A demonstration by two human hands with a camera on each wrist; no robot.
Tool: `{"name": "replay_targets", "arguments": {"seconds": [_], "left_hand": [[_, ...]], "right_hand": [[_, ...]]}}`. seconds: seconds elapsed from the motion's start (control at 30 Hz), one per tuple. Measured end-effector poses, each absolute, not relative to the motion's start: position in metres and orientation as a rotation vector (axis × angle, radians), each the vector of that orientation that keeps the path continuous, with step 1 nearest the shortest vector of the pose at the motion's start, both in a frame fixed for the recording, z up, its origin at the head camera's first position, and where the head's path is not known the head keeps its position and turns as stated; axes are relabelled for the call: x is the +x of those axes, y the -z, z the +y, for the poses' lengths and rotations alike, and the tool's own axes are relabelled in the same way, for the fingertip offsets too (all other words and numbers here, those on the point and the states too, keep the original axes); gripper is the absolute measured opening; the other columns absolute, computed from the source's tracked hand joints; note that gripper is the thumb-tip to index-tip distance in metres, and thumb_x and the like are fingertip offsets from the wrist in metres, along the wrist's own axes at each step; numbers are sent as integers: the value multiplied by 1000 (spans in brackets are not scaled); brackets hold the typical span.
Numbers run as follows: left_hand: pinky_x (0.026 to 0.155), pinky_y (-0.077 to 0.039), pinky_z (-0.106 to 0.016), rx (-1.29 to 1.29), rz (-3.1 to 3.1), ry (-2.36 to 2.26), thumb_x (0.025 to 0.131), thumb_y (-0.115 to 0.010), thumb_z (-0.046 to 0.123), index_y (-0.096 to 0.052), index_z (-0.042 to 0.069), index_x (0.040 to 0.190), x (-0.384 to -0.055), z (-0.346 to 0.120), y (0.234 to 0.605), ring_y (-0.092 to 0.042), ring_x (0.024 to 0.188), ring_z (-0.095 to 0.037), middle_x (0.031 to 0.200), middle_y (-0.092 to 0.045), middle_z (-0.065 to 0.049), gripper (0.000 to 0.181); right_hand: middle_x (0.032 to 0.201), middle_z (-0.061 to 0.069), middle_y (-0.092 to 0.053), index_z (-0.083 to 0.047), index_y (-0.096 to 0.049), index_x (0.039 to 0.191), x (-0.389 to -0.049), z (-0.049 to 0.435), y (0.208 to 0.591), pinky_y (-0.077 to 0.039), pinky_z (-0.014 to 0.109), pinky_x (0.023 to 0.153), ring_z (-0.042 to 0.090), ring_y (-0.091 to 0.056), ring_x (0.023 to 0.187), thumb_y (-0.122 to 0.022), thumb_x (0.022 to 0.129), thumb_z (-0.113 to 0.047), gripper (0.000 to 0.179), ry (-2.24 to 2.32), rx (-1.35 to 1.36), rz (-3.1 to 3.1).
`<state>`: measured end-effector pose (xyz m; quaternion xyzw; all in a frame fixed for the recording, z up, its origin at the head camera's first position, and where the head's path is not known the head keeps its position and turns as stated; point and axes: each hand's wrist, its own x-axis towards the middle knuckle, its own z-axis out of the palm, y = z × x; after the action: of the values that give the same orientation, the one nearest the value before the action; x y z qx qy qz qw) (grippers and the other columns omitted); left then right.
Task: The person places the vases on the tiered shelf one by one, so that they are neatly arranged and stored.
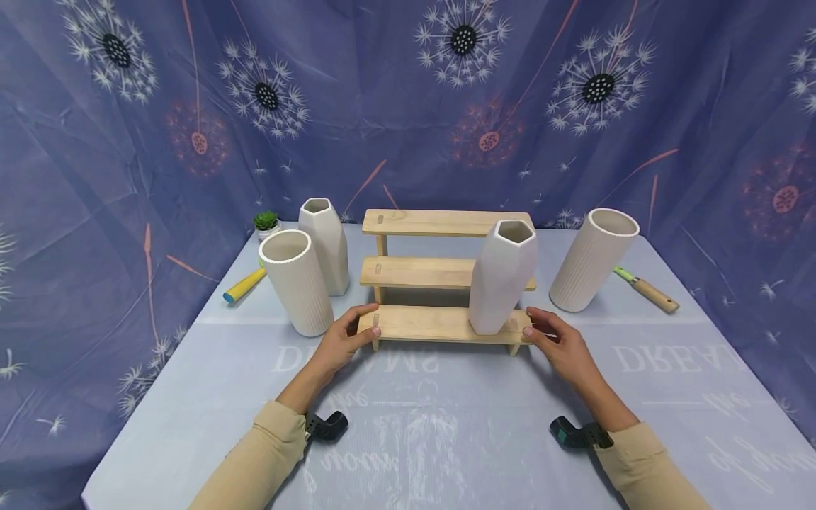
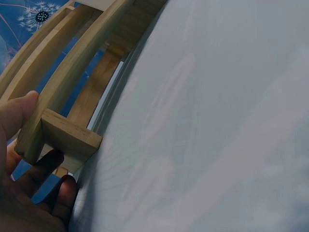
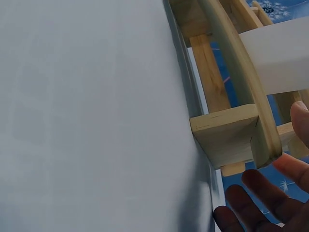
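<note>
One three-tiered pale wooden rack (image 1: pixel 421 322) stands on a light grey-blue tabletop (image 1: pixel 191 397). At its bottom step's left end, the left hand (image 1: pixel 338 343) pinches the board between thumb and fingers. At the rack's right end, the right hand (image 1: pixel 564 347) is partly open, thumb and forefinger about the corner; whether it grips, I cannot tell. One tall, faceted white vase (image 1: pixel 503 273) stands on the rack's bottom step, towards the right. Left of the rack stands a ribbed white cylindrical vase (image 1: pixel 298 294).
</note>
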<state>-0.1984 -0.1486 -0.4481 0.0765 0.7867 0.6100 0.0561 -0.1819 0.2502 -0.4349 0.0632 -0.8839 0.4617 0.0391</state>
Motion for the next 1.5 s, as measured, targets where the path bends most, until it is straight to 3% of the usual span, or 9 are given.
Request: {"name": "replay_targets", "arguments": {"seconds": [0.17, 0.4, 0.5, 0.63, 0.77, 1.07, 1.37, 1.5], "left_hand": [[89, -42, -26, 241, 2381, -1852, 88, -67, 20, -49, 16, 136, -198, -149, 448, -50, 105, -16, 133, -51, -14, 51], [85, -43, -23, 271, 2390, -1843, 88, -67, 23, -49, 17, 136, -199, -149, 449, -52, 104, -17, 129, -53, -15, 52], [84, -44, -23, 299, 2418, -1840, 88, -67, 25, -49, 18, 136, -198, -150, 451, -54, 103, -16, 127, -54, -13, 51], [86, -43, -24, 287, 2416, -1840, 88, -67, 24, -50, 18, 135, -199, -149, 450, -53, 103, -16, 127, -54, -13, 50], [87, -42, -26, 247, 2389, -1845, 88, -67, 21, -50, 17, 135, -199, -148, 448, -51, 103, -15, 130, -53, -15, 50], [87, -42, -27, 245, 2390, -1830, 88, -67, 22, -50, 17, 135, -199, -149, 448, -52, 103, -17, 130, -52, -15, 50], [89, -42, -26, 235, 2397, -1835, 88, -67, 21, -50, 16, 136, -199, -147, 446, -50, 105, -16, 132, -51, -13, 51], [89, -42, -24, 237, 2384, -1847, 89, -66, 21, -49, 16, 136, -198, -148, 447, -50, 107, -15, 133, -51, -13, 51]], "right_hand": [[135, 16, -54, -10, -47, 138, -184, 251, 437, -43, 14, 82, 32, -53, 119, -57, 93, -38, 54, -1411, 181, -2735], [132, 18, -55, -13, -47, 139, -189, 252, 441, -48, 43, 88, 33, -55, 116, -57, 92, -43, 57, -1409, 158, -2764], [133, 17, -56, -14, -48, 138, -189, 252, 440, -48, 38, 88, 31, -55, 116, -57, 92, -42, 54, -1400, 171, -2765], [134, 15, -56, -15, -51, 136, -189, 252, 439, -46, 19, 83, 8, -55, 109, -58, 93, -38, 50, -1389, 199, -2758], [134, 13, -56, -16, -52, 135, -189, 252, 439, -44, 12, 81, -8, -49, 102, -59, 92, -38, 49, -1398, 212, -2752], [133, 17, -56, -16, -49, 138, -191, 252, 439, -44, 12, 82, 23, -54, 114, -62, 91, -33, 52, -1443, 238, -2753], [132, 15, -57, -17, -49, 138, -192, 255, 442, -45, 15, 80, 4, -52, 103, -64, 89, -32, 54, -1436, 245, -2749], [132, 14, -56, -18, -48, 139, -192, 255, 443, -46, 21, 81, 14, -53, 104, -64, 89, -34, 55, -1417, 229, -2768]]}}
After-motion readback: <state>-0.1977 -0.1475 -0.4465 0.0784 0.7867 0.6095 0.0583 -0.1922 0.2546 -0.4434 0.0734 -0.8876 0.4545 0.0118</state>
